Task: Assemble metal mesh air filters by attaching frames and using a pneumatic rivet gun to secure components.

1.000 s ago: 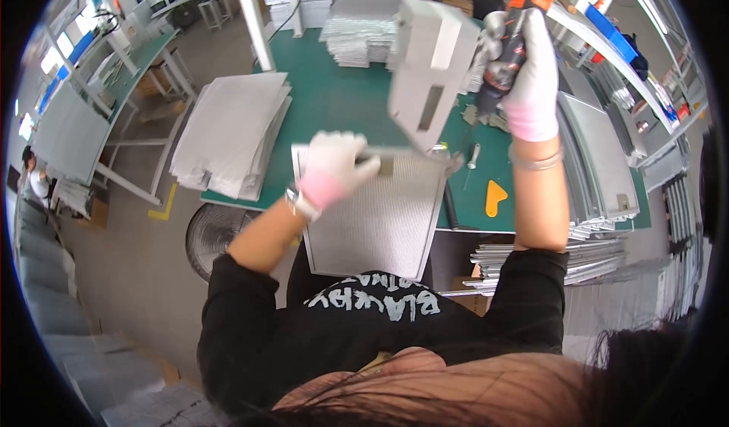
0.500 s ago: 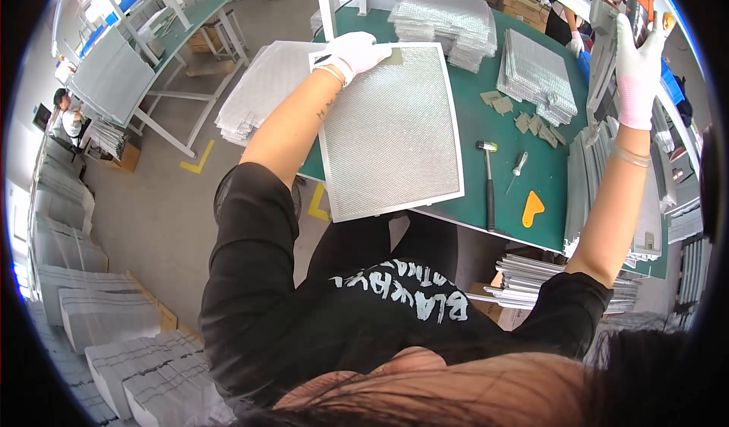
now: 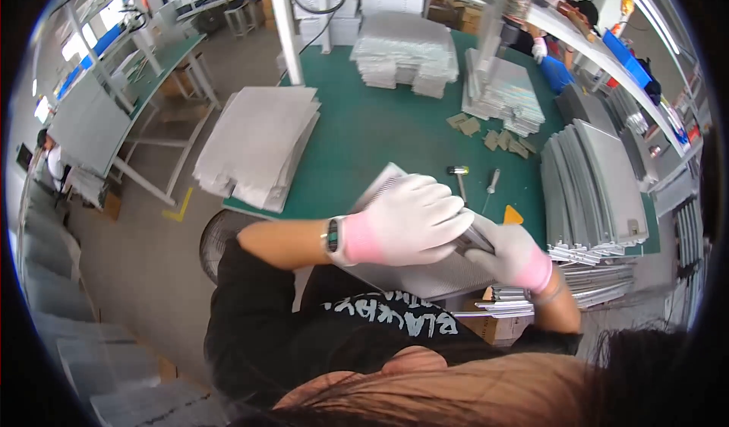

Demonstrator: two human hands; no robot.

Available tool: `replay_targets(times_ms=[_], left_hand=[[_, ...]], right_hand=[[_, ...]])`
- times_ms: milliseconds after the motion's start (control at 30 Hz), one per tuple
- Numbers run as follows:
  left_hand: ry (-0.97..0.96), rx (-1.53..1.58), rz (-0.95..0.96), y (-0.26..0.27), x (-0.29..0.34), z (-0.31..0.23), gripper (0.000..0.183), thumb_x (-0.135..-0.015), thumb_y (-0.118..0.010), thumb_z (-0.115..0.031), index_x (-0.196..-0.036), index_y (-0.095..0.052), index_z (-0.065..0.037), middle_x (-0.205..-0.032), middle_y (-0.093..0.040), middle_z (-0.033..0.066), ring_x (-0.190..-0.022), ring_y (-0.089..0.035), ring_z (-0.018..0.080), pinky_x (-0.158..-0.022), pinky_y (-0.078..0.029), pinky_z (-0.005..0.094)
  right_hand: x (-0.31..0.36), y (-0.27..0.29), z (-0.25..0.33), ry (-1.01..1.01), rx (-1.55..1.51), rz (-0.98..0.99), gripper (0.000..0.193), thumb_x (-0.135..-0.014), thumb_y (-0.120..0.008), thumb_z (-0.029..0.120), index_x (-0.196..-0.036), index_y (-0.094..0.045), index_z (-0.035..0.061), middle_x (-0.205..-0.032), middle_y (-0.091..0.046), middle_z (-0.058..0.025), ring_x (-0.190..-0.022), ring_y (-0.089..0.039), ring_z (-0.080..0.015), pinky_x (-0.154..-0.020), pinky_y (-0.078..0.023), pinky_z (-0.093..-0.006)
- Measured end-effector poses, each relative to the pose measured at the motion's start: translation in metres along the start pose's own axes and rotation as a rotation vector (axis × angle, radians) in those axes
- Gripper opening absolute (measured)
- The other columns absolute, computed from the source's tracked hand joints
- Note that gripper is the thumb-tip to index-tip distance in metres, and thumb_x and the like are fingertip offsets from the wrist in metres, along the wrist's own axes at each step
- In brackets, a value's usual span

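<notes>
At the tabletop's (image 3: 338, 135) near edge, a mesh panel (image 3: 429, 281) is pinched by the right hand (image 3: 510, 254); over it the left hand (image 3: 410, 218) is laid, half curled, its grip hidden. Work on it seems unfinished; framed panels (image 3: 604, 180), apparently done, are stacked by the right edge.

- Floor (image 3: 133, 256), grey, with yellow corner mark (image 3: 177, 216) at left
- Workbench (image 3: 330, 119), green top, white upright post (image 3: 288, 36)
- Second bench (image 3: 168, 70), at left, green top, pale legs
- Stool (image 3: 240, 12), beyond the second bench
- Shelf (image 3: 566, 26), white, raised, upper right, beside blue bin (image 3: 620, 47)
- Windows (image 3: 76, 47), bright, far left
- Strip light (image 3: 650, 17), lit, upper right
</notes>
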State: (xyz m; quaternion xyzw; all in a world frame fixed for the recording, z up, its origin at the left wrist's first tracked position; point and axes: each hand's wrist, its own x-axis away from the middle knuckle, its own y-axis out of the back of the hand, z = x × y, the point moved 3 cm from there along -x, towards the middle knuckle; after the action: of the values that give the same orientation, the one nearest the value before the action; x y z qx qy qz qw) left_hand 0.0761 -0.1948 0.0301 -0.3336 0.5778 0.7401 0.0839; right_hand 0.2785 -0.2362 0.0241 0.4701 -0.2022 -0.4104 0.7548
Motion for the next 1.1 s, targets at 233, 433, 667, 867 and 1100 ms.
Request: replay_targets(times_ms=[233, 433, 667, 867, 1100], left_hand=[[0.952, -0.47, 0.087, 0.014, 0.226, 0.126, 0.074, -0.077, -0.074, -0.03, -0.138, -0.047, 0.0, -0.14, -0.048, 0.0249, -0.129, -0.044, 0.0438, -0.11, -0.035, 0.0519], [1.102, -0.458, 0.685, 0.021, 0.314, 0.141, 0.096, -0.063, -0.082, -0.04, -0.144, -0.041, -0.009, -0.148, -0.042, 0.0177, -0.135, -0.037, 0.0459, -0.117, -0.025, 0.0527], [0.838, -0.286, 0.211, 0.096, 0.279, 0.18, 0.033, -0.083, -0.066, -0.009, -0.115, -0.067, -0.006, -0.115, -0.067, 0.0136, -0.114, -0.058, 0.0353, -0.106, -0.042, 0.0457], [0.537, -0.409, -0.19, 0.102, 0.192, 0.103, 0.029, -0.084, -0.063, -0.009, -0.112, -0.068, -0.004, -0.111, -0.067, 0.0136, -0.111, -0.062, 0.0343, -0.101, -0.046, 0.0471], [0.503, 0.321, 0.417, -0.112, 0.105, 0.014, 0.042, -0.088, -0.063, -0.041, -0.105, -0.059, -0.003, -0.108, -0.063, 0.018, -0.101, -0.062, 0.0358, -0.082, -0.051, 0.0457]], right_hand=[[0.201, 0.041, -0.061, -0.629, -0.491, -1.144, 0.06, -0.094, -0.052, -0.007, -0.151, -0.035, -0.0022, -0.132, -0.054, -0.0045, -0.094, -0.054, -0.0079, -0.085, -0.046, -0.0197], [0.281, 0.107, -0.139, -0.467, -0.246, -1.486, 0.044, -0.101, -0.045, 0.008, -0.142, -0.044, -0.0081, -0.136, -0.053, -0.0141, -0.125, -0.05, -0.0195, -0.108, -0.037, -0.0304], [0.298, 0.141, -0.246, -1.046, 0.036, -1.27, 0.052, -0.099, -0.051, 0.032, -0.13, -0.052, -0.0101, -0.118, -0.064, -0.0246, -0.11, -0.062, -0.0362, -0.096, -0.047, -0.042], [0.169, 0.089, -0.11, -0.956, 0.571, -1.214, 0.04, -0.097, -0.058, 0.018, -0.133, -0.057, 0.0008, -0.119, -0.066, -0.0241, -0.106, -0.066, -0.0372, -0.089, -0.052, -0.0404], [-0.028, -0.081, -0.107, -0.273, 0.039, -0.671, 0.027, -0.085, -0.067, 0.014, -0.109, -0.069, 0.0032, -0.102, -0.07, -0.0162, -0.095, -0.067, -0.0351, -0.087, -0.053, -0.0415]])
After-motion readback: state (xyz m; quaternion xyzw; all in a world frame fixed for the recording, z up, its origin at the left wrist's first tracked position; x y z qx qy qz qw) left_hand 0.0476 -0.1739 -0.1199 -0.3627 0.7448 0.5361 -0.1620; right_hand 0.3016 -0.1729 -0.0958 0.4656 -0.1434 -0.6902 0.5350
